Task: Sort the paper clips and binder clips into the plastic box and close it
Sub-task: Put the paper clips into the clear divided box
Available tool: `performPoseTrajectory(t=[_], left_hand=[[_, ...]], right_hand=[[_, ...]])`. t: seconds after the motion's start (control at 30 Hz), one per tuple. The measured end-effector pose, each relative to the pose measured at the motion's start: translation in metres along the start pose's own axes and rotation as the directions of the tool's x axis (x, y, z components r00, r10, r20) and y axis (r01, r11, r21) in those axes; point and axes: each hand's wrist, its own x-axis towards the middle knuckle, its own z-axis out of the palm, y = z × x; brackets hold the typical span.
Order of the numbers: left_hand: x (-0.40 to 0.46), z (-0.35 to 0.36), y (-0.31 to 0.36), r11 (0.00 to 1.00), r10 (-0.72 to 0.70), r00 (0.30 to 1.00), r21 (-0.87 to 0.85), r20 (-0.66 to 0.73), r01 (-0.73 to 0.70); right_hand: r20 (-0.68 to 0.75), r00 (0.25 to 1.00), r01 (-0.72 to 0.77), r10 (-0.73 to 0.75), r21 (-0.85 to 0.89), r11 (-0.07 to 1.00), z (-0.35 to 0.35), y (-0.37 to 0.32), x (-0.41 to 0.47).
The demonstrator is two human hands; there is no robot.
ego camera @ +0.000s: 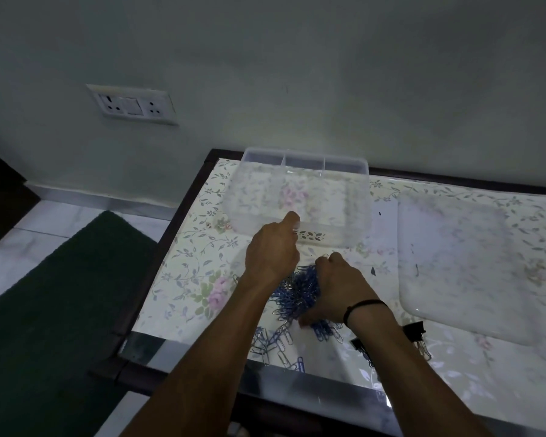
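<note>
A clear plastic box (356, 197) with dividers stands open at the table's far edge. Its clear lid (460, 266) lies flat to the right. A pile of blue and silver paper clips (300, 294) lies near the front edge. My right hand (338, 288) is closed around a clump of blue clips on the pile. My left hand (275, 247) hovers just before the box's near wall, fingers pinched on something small and silvery, seemingly a clip. Black binder clips (418, 334) lie right of my right forearm, partly hidden by it.
The table (183, 241) has a floral covering and a dark frame; its left edge drops to a tiled floor with a dark green mat (60, 294). A wall with a socket plate (133, 104) stands close behind the box.
</note>
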Motion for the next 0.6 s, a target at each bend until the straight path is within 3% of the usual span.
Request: performPoseTrajectory(t=[0.43,0.6], left_hand=[[-0.021,-0.007,0.005,0.993,0.116,0.989,-0.047,0.091,-0.112],[-0.028,-0.031,-0.020,0.997,0.049,0.989,0.045,0.137,-0.056]], right_hand=[[0.004,1.000,-0.020,0.020,-0.069,0.997,0.002,-0.004,-0.003],[-0.019,0.994,-0.106,0.104,-0.093,0.990,0.000,-0.003,-0.006]])
